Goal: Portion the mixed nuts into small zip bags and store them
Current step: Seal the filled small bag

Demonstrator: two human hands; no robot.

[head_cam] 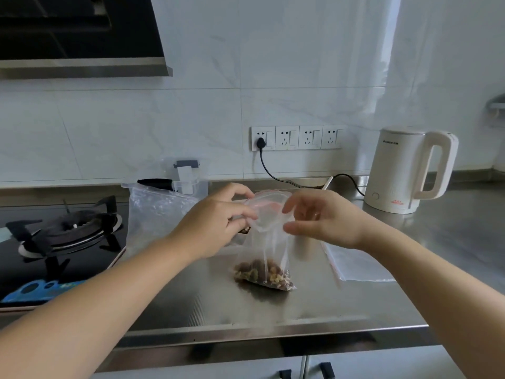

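A small clear zip bag (269,242) with a red seal strip stands upright on the steel counter (207,299). Mixed nuts (262,273) fill its bottom. My left hand (216,222) pinches the left side of the bag's open mouth. My right hand (319,217) pinches the right side of the mouth between thumb and fingers. Behind my left hand a nut container (244,231) shows only as a small part.
Empty zip bags (358,265) lie flat to the right. A larger clear bag (153,214) and a clear plastic box (188,176) stand behind left. A gas hob (62,231) is at the left, a white kettle (404,170) at the back right with its cord.
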